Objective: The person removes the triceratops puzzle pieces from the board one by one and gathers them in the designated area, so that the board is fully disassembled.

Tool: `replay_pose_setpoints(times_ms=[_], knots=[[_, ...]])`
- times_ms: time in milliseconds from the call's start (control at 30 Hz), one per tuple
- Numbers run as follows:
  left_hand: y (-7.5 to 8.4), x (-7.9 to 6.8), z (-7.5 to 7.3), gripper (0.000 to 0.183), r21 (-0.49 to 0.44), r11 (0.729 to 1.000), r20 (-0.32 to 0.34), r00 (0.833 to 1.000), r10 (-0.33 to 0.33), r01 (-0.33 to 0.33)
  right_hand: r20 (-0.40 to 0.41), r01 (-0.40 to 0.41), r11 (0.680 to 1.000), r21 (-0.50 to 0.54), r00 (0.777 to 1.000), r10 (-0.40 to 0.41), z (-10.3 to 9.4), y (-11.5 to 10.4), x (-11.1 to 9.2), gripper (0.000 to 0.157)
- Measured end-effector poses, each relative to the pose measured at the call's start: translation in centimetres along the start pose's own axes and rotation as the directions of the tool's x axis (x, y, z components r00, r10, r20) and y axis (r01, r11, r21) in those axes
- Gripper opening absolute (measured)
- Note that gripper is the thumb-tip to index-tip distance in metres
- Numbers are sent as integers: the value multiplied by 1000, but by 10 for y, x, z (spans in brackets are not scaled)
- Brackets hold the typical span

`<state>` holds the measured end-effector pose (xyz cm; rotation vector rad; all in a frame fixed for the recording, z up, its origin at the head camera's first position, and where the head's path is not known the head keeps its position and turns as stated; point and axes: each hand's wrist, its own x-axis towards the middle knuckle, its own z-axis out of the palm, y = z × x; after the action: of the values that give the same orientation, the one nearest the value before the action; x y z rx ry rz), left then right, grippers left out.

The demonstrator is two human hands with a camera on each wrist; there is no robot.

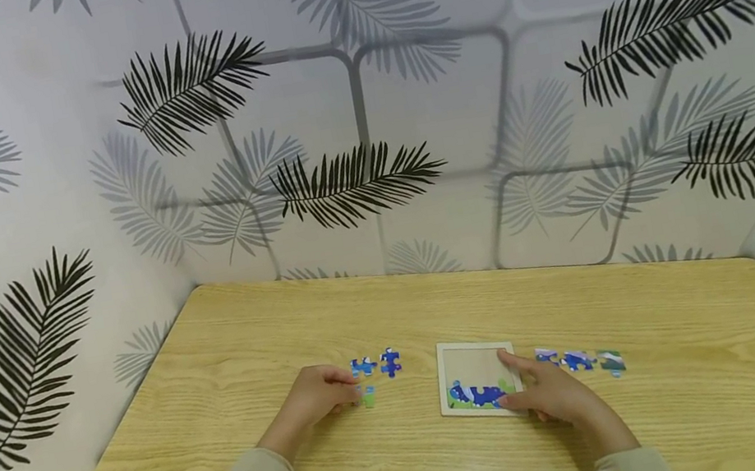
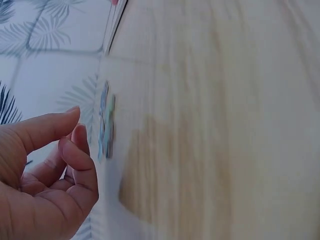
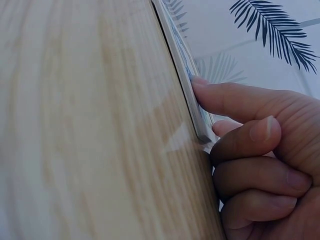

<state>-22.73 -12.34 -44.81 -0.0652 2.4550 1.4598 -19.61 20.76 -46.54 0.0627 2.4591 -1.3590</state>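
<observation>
In the head view a square jigsaw puzzle tray [image 1: 473, 359] with a pale frame lies mid-table, several blue and green pieces [image 1: 475, 396] fitted along its lower part. My right hand [image 1: 549, 392] holds the tray's right side, thumb over the lower right and index finger near the upper right corner. The right wrist view shows that thumb [image 3: 225, 100] lying over the frame edge and other fingers curled. To the left, my left hand [image 1: 318, 395] is beside loose pieces, including a green one [image 1: 369, 396]. Its thumb and fingers [image 2: 75, 155] are bent, with nothing visible between them.
Two blue jigsaw pieces [image 1: 390, 362] lie beyond the left hand. Right of the tray is a row of loose pieces [image 1: 578, 360]. The wooden table [image 1: 330, 310] meets a leaf-patterned wall [image 1: 434, 217] at its back edge.
</observation>
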Motion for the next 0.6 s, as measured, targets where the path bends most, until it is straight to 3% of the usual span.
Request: replay_pose_setpoints(times_ms=[300, 600], knots=[[19, 3, 32, 15, -10, 998, 91, 994, 60, -60, -11, -12, 1000, -20, 1000, 12, 0, -1, 0, 77], [35, 8, 66, 20, -53, 991, 195, 972, 132, -124, -22, -22, 998, -52, 1000, 21, 1, -3, -1, 75]])
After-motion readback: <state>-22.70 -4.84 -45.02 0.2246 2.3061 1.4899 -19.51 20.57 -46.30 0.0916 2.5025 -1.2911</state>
